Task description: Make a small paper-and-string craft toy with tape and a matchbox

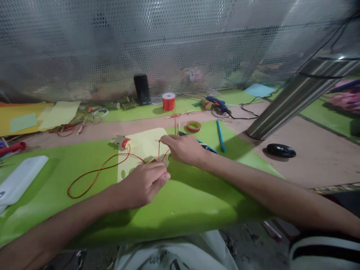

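My left hand (147, 183) is closed, palm down, over a small tan craft piece (167, 161) that shows only at its edge. Beside it, a thin yellow stick shows above the fingers. My right hand (184, 148) pinches a red string (159, 150) that runs up from the left hand to its fingertips. More red cord (98, 170) loops out on the green mat to the left. It leads to a small piece with a red band (125, 143), lying at the corner of a pale yellow sheet (140, 144). Both hands are over or beside this sheet.
Behind the hands stand a red string spool (168, 102) and a dark phone (142, 90). A tape roll (193, 126), blue pen (221, 135) and glue gun (218, 104) lie to the right, near a slanted metal post (295, 97) and black mouse (281, 150). A white case (24, 180) lies left.
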Demonstrator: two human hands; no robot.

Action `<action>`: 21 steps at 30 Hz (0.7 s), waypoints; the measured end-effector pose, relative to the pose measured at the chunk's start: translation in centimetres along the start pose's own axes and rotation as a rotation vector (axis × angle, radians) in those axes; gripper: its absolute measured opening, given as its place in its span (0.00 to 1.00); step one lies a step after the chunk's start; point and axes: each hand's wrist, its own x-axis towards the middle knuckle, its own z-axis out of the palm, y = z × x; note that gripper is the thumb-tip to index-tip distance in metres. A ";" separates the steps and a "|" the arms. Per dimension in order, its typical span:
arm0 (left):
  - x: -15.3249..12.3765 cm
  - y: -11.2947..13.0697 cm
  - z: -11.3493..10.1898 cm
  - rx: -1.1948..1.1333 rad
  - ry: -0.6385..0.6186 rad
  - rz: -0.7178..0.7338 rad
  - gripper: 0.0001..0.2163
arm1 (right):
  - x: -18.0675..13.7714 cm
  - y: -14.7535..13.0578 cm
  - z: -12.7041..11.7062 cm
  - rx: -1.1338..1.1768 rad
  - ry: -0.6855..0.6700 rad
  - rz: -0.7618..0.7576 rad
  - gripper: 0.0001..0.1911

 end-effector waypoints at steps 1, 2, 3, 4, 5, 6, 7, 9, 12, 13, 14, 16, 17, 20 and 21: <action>-0.1 0.2 0.3 0.020 -0.002 0.020 0.16 | 0.1 -0.2 0.0 -0.006 -0.010 -0.008 0.24; -0.1 0.3 0.6 0.057 0.006 0.050 0.16 | 0.1 -0.5 -0.1 -0.010 -0.016 -0.009 0.25; -0.2 0.4 0.9 0.106 0.024 0.086 0.16 | 0.1 -0.7 -0.2 -0.010 -0.020 -0.002 0.27; -0.2 0.3 1.3 0.160 0.049 0.126 0.17 | 0.1 -0.9 -0.2 -0.005 -0.022 0.011 0.27; -0.2 0.3 1.6 0.211 0.075 0.161 0.17 | 0.1 -1.0 -0.3 0.003 -0.022 0.021 0.27; -0.2 0.2 1.8 0.253 0.097 0.190 0.17 | 0.2 -1.1 -0.4 0.011 -0.023 0.029 0.27; -0.2 0.1 2.0 0.285 0.115 0.211 0.17 | 0.2 -1.1 -0.4 0.018 -0.025 0.034 0.27; -0.2 -0.1 2.1 0.319 0.140 0.230 0.17 | 0.3 -1.1 -0.3 0.023 -0.025 0.036 0.26; -0.1 -0.4 1.9 0.332 0.152 0.230 0.17 | 0.4 -0.8 -0.2 0.019 -0.015 0.036 0.25; -0.1 -0.5 1.8 0.329 0.152 0.230 0.17 | 0.4 -0.7 -0.1 0.020 -0.009 0.040 0.24; -0.1 -0.7 1.7 0.324 0.150 0.227 0.17 | 0.5 -0.6 0.0 0.025 0.000 0.047 0.23; 0.0 -1.0 1.4 0.307 0.134 0.205 0.17 | 0.6 -0.4 0.1 0.046 0.027 0.068 0.20; 0.0 -1.0 1.2 0.288 0.122 0.187 0.17 | 0.6 -0.2 0.1 0.062 0.046 0.082 0.19; -0.1 -0.7 0.4 0.192 0.092 0.126 0.14 | 0.8 1.0 -0.2 0.135 0.121 0.164 0.18; -0.1 -0.4 0.0 0.167 0.091 0.109 0.13 | 0.9 1.6 -0.4 0.170 0.165 0.204 0.18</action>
